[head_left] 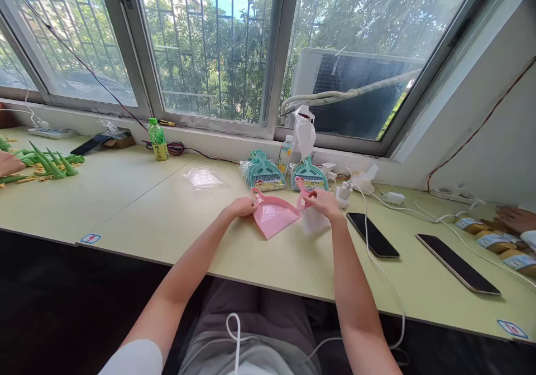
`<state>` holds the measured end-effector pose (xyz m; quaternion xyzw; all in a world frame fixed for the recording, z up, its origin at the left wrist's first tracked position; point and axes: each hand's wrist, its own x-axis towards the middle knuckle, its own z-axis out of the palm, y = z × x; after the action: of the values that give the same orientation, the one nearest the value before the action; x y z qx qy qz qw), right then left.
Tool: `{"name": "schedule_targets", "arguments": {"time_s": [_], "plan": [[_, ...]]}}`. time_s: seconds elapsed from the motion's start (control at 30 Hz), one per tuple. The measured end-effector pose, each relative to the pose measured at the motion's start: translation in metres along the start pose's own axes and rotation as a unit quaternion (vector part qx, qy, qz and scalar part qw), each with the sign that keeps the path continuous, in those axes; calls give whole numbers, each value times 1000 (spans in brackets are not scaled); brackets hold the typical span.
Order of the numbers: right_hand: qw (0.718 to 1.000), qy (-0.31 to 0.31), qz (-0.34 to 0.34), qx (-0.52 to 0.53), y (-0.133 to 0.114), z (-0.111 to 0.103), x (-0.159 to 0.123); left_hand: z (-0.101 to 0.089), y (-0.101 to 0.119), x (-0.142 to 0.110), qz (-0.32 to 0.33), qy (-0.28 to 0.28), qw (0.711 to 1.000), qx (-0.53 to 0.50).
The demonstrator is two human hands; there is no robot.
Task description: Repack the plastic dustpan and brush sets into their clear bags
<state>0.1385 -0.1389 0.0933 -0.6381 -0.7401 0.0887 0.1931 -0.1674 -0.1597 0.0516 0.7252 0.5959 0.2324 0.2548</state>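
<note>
Fingers [252, 206] of the left hand [241, 206] pinch the left rim of a pink dustpan [274, 216], close to its looped handle; those of the right hand [323, 201] pinch the handle of a pink brush [300, 196]. Largest is the pale table [142, 219], whose far edge runs under the windows [209, 51]. Toward its left end lies a heap of green, spiky-leaved pieces [52, 163], with another person's hand [10, 164] beside it. Two groups of teal dustpan sets [263, 169] stand by the far edge, just behind the pink pair. The dustpan is about midway between the far and near edges, its wide lip facing the near edge and the right. Just right of it is the brush, its white bristles blurred; whether they touch the table cannot be told. Brown packages [496, 241] lie at the right end beside a further person's hand [517, 219]. Against the far edge, left of the teal sets, a green bottle [158, 140] stands upright, and clear plastic wrap [205, 178] lies between them. Two phones [372, 235] lie right of the right hand, one nearer the near edge. A white cable [379, 263] crosses the other and drops over that edge, which bears small stickers [91, 239].
</note>
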Motion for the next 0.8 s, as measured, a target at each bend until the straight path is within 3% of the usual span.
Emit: {"name": "schedule_targets", "arguments": {"time_s": [0.1, 0.23, 0.27, 0.3, 0.37, 0.43, 0.47, 0.5, 0.57, 0.67, 0.8], "plan": [[974, -141, -129, 125, -24, 17, -5, 4, 6, -2, -7, -85, 995, 57], [978, -123, -168, 33, -54, 46, -14, 7, 16, -4, 53, -199, 977, -51], [978, -113, -176, 19, -58, 49, -16, 5, 16, -4, 61, -203, 974, -82], [978, -106, -181, 14, -61, 52, -18, 3, 16, -3, 62, -171, 979, -96], [979, -97, -180, 9, -63, 54, -19, -5, 11, 0, 62, -10, 996, -69], [981, -85, -173, 3, -63, 55, -19, -13, 2, 2, 86, 159, 983, -8], [982, -80, -172, 2, -62, 56, -19, -15, -2, 3, 109, 199, 974, 12], [982, -76, -172, 3, -62, 58, -18, -15, -7, 4, 136, 205, 969, 20], [982, -69, -177, 10, -61, 62, -16, -9, -13, 6, 178, 155, 972, 9], [981, -69, -179, 24, -61, 69, -14, 6, -17, 11, 192, 92, 977, 0], [980, -65, -184, 38, -61, 73, -13, 15, -18, 14, 230, 112, 963, 79]]}}
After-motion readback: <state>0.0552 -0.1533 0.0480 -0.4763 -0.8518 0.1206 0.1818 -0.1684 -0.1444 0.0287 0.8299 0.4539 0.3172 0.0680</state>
